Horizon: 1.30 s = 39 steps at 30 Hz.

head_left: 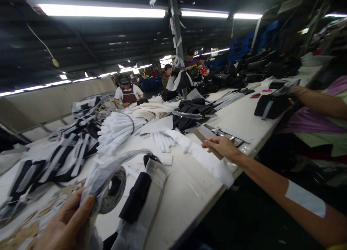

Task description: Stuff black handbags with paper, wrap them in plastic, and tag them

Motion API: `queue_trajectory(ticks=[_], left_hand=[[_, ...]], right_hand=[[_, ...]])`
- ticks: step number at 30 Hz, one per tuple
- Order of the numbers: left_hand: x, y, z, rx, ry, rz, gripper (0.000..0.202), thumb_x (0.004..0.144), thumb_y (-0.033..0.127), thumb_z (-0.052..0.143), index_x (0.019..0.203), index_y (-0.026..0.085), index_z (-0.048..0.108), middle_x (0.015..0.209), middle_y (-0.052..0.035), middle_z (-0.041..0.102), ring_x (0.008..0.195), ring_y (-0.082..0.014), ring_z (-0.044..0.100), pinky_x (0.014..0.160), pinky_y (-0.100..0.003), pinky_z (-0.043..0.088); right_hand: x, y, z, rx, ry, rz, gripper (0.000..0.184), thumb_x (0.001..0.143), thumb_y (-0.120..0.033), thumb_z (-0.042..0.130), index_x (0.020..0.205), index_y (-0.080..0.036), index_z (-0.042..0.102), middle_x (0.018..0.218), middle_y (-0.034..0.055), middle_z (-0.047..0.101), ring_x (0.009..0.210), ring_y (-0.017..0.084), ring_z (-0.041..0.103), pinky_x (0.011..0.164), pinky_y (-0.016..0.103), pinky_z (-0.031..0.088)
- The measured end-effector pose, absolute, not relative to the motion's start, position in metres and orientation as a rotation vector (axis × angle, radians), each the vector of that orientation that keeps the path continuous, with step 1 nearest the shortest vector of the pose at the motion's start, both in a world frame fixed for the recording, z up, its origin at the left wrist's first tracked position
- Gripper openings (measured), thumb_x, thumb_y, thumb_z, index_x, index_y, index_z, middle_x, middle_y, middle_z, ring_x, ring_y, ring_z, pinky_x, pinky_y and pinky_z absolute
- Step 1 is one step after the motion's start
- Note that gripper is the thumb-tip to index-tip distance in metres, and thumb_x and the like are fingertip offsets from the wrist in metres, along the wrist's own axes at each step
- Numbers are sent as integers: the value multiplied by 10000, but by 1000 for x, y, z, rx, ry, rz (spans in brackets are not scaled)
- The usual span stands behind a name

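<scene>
At lower left my left hand (67, 217) is closed, thumb on top, around a strap (101, 174) wrapped in translucent white film. The wrapped strap arcs up and over to a black end piece near a wide black band (135, 197) with pale sheeting. A coiled roll (116, 190) wrapped in film hangs beside the strap. My right hand (221, 147) reaches over the right side of the table and pinches a flat brown strip (202, 137), which looks like cardboard. Under that hand lies a white puffy roll (208, 163), close to metal pieces (235, 139).
Bundled white rolls (116, 130) and black pieces (193, 111) cover the table's middle. Black-and-white straps (62, 156) pile up at left, with brown scraps (24, 228) in front. A co-worker's arm (320, 100) handles a black bag (271, 106) at right. A post (177, 33) rises behind.
</scene>
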<state>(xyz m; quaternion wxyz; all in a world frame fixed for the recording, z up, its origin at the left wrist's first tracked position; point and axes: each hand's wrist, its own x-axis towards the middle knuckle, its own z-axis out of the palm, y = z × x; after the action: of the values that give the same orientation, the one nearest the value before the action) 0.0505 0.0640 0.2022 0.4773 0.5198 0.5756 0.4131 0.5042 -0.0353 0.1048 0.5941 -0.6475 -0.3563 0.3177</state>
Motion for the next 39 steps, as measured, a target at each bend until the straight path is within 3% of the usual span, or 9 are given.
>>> queue_trajectory(ticks=[5,9,13,17,22,26,31,39], left_hand=[[60,52,214,1194,1271,922,764,553,626,845,1212,299,637,1136,1,747,1004,-268,691,778,-290,591],[69,40,220,1236,1175,969,685,656,562,814,1237,268,603,1126,-19,737,969,-229,692,787,-259,559],[72,37,222,1330,1095,988,551,691,533,796,1113,210,651,1015,-31,741,908,-212,690,767,-241,531],[69,40,224,1446,1049,950,513,713,550,770,1057,182,670,974,-50,731,898,-212,667,759,-244,501],[67,38,228,1466,1056,941,494,708,558,763,1000,166,689,860,-51,713,786,-198,639,682,-252,482],[64,37,227,1473,1015,949,439,726,539,763,976,183,699,852,-29,706,777,-164,624,680,-219,466],[62,41,223,1452,987,957,405,769,525,735,978,183,675,876,-28,705,801,-159,617,703,-219,460],[65,37,230,1508,988,927,450,759,535,732,1003,162,667,910,-53,720,855,-209,651,747,-267,487]], right_hand=[[462,-24,108,-1273,-766,1043,343,698,-391,847,934,-155,767,992,116,759,953,213,704,749,260,583],[430,-26,114,-1285,-792,1112,330,699,-419,847,864,-147,762,927,96,760,752,145,688,602,209,543],[388,-31,126,-1266,-988,1157,356,778,-490,770,742,-139,721,740,52,727,553,87,592,519,201,486],[347,-31,145,-1158,-1138,1255,369,832,-513,708,847,-145,737,822,48,725,628,94,620,609,219,506],[316,-17,151,-1069,-1154,1450,434,743,-507,786,994,-155,749,813,43,729,705,131,669,733,275,537],[307,-13,147,-1183,-1160,1291,391,684,-464,832,918,-155,782,753,64,749,691,171,689,695,290,538],[305,-16,149,-1239,-1351,988,274,760,-430,782,873,-180,794,752,50,751,699,166,681,647,247,508],[295,0,160,-1198,-1483,1174,421,831,-529,677,1011,-154,744,666,21,658,558,123,578,513,226,446]])
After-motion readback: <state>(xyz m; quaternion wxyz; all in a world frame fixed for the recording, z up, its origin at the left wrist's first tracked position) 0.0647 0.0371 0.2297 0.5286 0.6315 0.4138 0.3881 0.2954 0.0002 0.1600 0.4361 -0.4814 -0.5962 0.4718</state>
